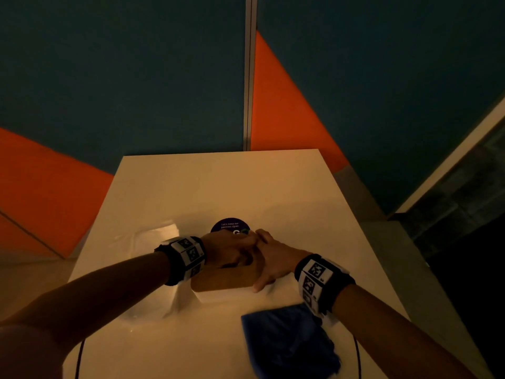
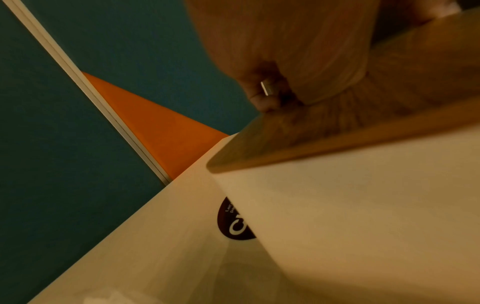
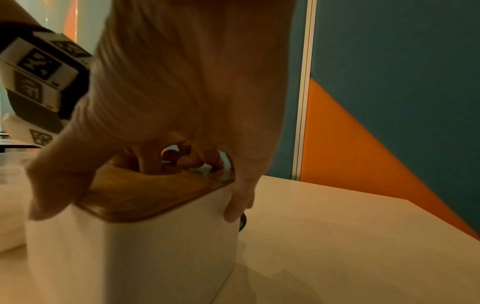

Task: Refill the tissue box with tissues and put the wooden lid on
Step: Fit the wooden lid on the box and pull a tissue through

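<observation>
Nearest, a blue cloth (image 1: 289,343) lay on the white table (image 1: 218,181). Beyond it the tissue box (image 3: 135,253) stood capped by the wooden lid (image 3: 153,195). The box was clasped from above by the right hand (image 1: 273,258) (thumb near, fingers far); the left hand (image 1: 229,248) was curled into the lid's opening, anything gripped being hidden.

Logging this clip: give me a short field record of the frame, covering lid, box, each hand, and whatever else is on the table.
lid: wooden lid sits on top of the white tissue box
left hand: left hand on the lid's top, fingers curled at its middle; grip unclear
right hand: right hand spans the lid, thumb and fingers over the box's sides
table: white table
other items: blue cloth; round dark sticker; white plastic wrapper
</observation>
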`<state>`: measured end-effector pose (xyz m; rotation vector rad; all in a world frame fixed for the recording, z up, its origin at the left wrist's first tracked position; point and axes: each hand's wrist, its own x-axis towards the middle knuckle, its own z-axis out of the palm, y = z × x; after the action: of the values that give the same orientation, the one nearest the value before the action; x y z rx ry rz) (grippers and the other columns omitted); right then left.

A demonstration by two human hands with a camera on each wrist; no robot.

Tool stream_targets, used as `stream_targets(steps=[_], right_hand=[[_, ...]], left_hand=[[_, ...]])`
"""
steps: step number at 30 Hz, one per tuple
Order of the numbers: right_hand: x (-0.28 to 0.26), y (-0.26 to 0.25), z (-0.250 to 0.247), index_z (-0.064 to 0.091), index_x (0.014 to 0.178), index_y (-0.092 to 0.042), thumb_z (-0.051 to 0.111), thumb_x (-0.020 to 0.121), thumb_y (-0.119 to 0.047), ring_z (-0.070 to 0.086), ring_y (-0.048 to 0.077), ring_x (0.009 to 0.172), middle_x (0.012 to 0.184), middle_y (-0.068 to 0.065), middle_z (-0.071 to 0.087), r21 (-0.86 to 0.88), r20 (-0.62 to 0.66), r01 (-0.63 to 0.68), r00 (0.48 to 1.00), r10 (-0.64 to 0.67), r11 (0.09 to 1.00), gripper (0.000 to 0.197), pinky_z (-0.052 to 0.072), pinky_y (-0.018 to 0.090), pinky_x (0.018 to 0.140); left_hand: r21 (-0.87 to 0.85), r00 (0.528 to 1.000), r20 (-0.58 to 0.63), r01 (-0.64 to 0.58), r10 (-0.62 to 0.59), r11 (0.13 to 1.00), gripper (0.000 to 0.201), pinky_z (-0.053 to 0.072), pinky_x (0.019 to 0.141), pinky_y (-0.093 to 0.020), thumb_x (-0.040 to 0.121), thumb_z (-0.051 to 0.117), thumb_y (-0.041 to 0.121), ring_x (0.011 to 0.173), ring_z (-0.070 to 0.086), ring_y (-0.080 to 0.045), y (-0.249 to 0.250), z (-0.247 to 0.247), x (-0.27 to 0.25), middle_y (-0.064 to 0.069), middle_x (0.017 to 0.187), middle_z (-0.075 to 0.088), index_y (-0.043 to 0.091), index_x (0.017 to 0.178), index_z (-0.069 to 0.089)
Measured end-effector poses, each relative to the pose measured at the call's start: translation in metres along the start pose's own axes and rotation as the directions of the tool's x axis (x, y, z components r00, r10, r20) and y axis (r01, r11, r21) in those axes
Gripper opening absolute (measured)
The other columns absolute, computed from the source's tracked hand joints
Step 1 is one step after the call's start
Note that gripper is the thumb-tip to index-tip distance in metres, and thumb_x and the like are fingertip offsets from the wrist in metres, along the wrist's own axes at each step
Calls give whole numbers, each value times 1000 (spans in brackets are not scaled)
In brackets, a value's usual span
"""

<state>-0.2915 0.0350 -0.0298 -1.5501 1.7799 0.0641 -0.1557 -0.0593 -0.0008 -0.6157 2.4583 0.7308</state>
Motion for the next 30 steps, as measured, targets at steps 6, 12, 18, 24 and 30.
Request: stream_targets(steps=[6, 12, 18, 24, 30], right_hand=[[0, 0, -1, 6, 151, -26, 88, 54, -40, 26, 26, 143, 157, -6, -5, 16, -11, 2, 1000, -2, 1000, 128, 33, 42, 115], [-3, -6, -5, 7, 151, -24, 89, 52, -40, 28, 29, 141, 155, -2, 5, -13, -15, -12, 1000, 12, 1000, 130, 33, 45, 114], [-5, -11, -7, 2, 152, -21, 89, 51, -42, 32, 30, 138, 151, 1, 12, -47, -17, -41, 999, 41, 998, 135, 36, 49, 111], [-8, -12, -6, -5, 152, -19, 88, 55, -40, 25, 30, 142, 156, 0, 4, -43, -15, -48, 999, 48, 998, 136, 32, 46, 114], [-9, -13, -6, -5, 152, -17, 88, 55, -40, 24, 29, 143, 156, 1, 5, -48, -20, -39, 999, 38, 998, 137, 32, 46, 115]], left_hand=[[160, 995, -20, -93, 97, 983, 34, 47, 68, -32, 85, 43, 40, 80, 58, -19, -9, -1, 4, -3, 108, 62, 41, 118, 33], [387, 964, -168, -126, 204, 913, 44, 40, 96, -24, 94, 48, 12, 130, 43, -29, -11, -5, -16, -15, 143, 43, 8, 137, 41], [143, 954, -197, -199, 225, 970, 30, 52, 62, -31, 80, 42, 28, 72, 63, -24, -24, 8, -30, -8, 86, 65, 8, 87, 63], [19, 888, -432, -169, 160, 985, 23, 37, 60, -22, 86, 48, 24, 67, 51, -14, -16, 9, -34, -6, 80, 61, 4, 92, 58], [-130, 855, -512, -168, 79, 977, 21, 38, 64, -25, 92, 49, 17, 72, 54, -18, -14, 16, -32, -8, 84, 62, 0, 102, 53]])
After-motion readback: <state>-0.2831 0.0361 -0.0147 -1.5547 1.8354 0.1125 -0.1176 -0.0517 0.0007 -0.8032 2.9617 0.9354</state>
